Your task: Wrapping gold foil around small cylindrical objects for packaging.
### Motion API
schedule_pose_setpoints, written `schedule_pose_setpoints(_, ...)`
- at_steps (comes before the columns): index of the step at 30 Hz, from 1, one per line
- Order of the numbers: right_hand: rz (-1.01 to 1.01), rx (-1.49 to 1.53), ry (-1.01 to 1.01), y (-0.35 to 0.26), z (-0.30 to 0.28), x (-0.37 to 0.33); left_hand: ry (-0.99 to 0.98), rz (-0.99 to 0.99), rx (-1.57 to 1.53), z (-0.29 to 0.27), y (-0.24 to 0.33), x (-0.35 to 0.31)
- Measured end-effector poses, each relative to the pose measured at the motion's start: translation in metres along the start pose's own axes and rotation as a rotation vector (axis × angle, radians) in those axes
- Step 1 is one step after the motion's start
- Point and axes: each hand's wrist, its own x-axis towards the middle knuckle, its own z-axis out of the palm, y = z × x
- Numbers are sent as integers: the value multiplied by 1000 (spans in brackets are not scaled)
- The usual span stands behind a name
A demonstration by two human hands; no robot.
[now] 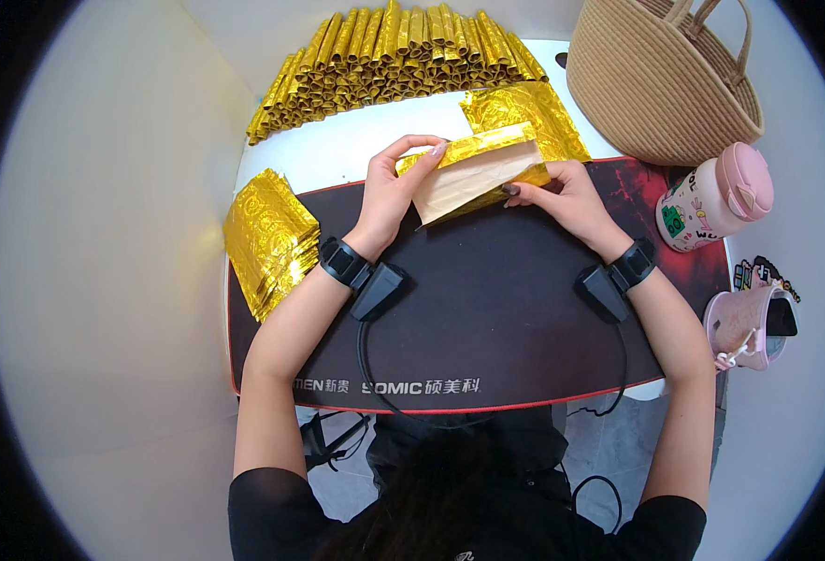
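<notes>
Between my two hands, above the far part of the dark mat, is a sheet of gold foil paper (480,173) with its plain tan side up and its long edges curled inward. My left hand (394,187) pinches its left end, thumb on the near side and fingers behind. At the right end, my right hand (566,194) is closed on the paper with thumb and fingers. A stack of flat gold foil sheets (270,241) lies fanned beside my left forearm. Another stack of gold foil paper (529,112) lies just beyond the held sheet, partly hidden by it.
Several rolled gold paper tubes (394,61) are piled at the back. At the far right stands a woven basket (655,93) with handles. Nearer are a white bottle with a pink lid (711,201) and a pink container (744,323). The dark mat (496,318) covers the near table.
</notes>
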Motion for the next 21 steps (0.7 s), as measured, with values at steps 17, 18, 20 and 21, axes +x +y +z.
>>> schedule_pose_setpoints(17,-1,218,305,1,3,5,-337,-88,64,-1,5,-4)
schedule_pose_setpoints(18,-8,201,325,0,4,5,-332,-79,53,-1,5,-5)
schedule_pose_setpoints(20,-5,175,345,1,5,5,-345,-84,55,-1,4,-5)
schedule_pose_setpoints(21,-3,149,364,1,5,5,-357,-89,58,-1,4,-5)
